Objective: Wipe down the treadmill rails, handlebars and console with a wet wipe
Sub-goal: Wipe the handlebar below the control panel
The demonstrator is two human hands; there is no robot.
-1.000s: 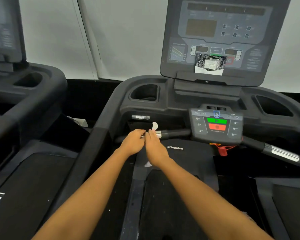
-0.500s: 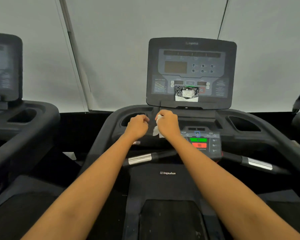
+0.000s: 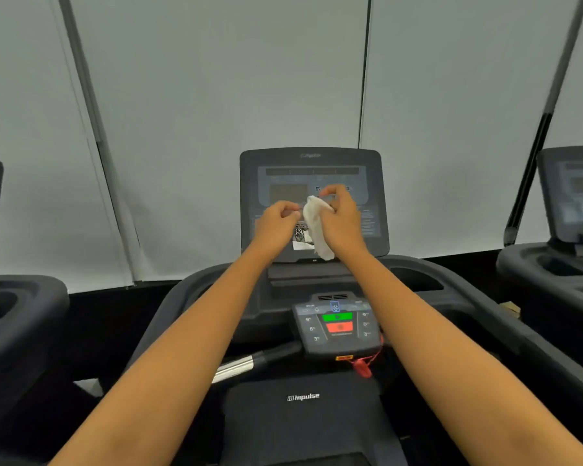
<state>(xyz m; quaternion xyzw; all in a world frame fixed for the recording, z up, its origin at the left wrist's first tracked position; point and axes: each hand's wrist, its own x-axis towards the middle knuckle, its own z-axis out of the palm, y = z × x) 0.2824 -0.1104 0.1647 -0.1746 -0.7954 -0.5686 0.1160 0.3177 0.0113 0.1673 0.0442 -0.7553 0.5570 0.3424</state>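
Head view: both hands are up in front of the treadmill console (image 3: 367,166). The right hand (image 3: 343,218) pinches a crumpled white wet wipe (image 3: 317,227) that hangs downward. The left hand (image 3: 278,225) has its fingers curled at the wipe's edge; I cannot tell whether they grip it.

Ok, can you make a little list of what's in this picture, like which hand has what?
place: on a treadmill
wet wipe: white, crumpled, hanging in front of the console
right hand: holds the wipe
left hand: fingers curled at the wipe's edge; hold unclear
small panel: below, with green and red buttons
handlebar: no hand on it
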